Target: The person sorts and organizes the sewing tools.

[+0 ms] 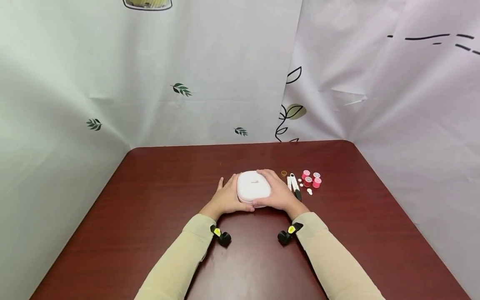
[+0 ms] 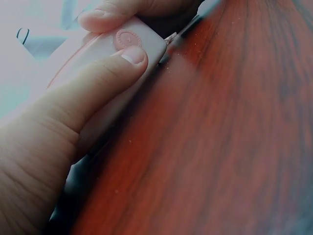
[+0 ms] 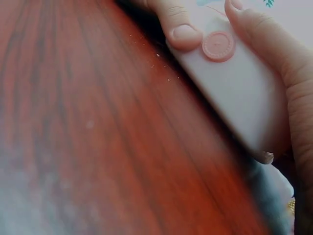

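Observation:
A white sewing case (image 1: 253,185), square with rounded corners, sits on the table between both hands. My left hand (image 1: 227,197) grips its left side, the thumb along the front face. From the right, my right hand (image 1: 276,192) holds it, fingers over the top right edge and thumb at the front. In the right wrist view a round pink clasp (image 3: 218,46) shows on the case's front, between the two thumbs. The left wrist view has the left thumb (image 2: 105,78) reaching just below that clasp. The lid appears closed. The case's far side is hidden.
Right of the case lie small white-and-black snips (image 1: 295,186), pink thread spools (image 1: 316,182), a clear-topped spool (image 1: 316,175), small white buttons (image 1: 309,191) and a gold ring (image 1: 283,173). The brown table (image 1: 168,179) meets a white patterned curtain (image 1: 225,83).

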`<state>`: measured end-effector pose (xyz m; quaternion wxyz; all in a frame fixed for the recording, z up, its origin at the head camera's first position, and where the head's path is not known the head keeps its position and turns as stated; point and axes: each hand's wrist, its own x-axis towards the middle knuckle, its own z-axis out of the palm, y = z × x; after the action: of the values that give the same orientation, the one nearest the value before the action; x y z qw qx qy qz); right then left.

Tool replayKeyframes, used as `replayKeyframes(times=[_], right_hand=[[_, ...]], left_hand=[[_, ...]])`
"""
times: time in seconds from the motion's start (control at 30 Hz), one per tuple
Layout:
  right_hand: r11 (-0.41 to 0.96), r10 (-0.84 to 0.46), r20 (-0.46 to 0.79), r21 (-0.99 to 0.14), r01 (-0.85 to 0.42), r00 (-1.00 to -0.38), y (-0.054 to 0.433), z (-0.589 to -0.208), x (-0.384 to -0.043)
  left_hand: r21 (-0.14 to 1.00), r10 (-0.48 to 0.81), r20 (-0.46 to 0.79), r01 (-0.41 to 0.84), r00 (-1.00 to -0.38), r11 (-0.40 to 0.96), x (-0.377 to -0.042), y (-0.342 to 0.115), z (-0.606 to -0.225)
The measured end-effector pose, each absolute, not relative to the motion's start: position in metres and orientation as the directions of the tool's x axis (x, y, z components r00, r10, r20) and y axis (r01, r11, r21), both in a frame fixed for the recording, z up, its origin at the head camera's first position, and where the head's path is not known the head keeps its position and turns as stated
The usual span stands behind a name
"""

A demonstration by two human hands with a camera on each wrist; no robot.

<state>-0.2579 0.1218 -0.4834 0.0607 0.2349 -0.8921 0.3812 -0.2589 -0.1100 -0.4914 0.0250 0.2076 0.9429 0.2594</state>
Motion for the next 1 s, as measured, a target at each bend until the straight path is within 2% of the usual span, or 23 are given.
replayKeyframes(times=[0.33,0.73,1.0], right_hand=[[0.62,-0.344,0.309,-0.634,-0.462,-0.887,0.121,-0.481,-0.256],[0.466,-0.274,0.458,-0.706,-0.534,-0.845,0.118,-0.474,-0.272],[0.447,-0.217,0.497,-0.714,-0.538,-0.84,0.113,-0.457,-0.281]], left_hand=[[0.511,0.394,0.063,0.369,-0.917,0.776,-0.254,-0.11,-0.492],[0.492,0.411,0.121,0.414,-0.904,0.766,-0.258,-0.112,-0.49],[0.488,0.403,0.127,0.411,-0.906,0.77,-0.257,-0.111,-0.489]])
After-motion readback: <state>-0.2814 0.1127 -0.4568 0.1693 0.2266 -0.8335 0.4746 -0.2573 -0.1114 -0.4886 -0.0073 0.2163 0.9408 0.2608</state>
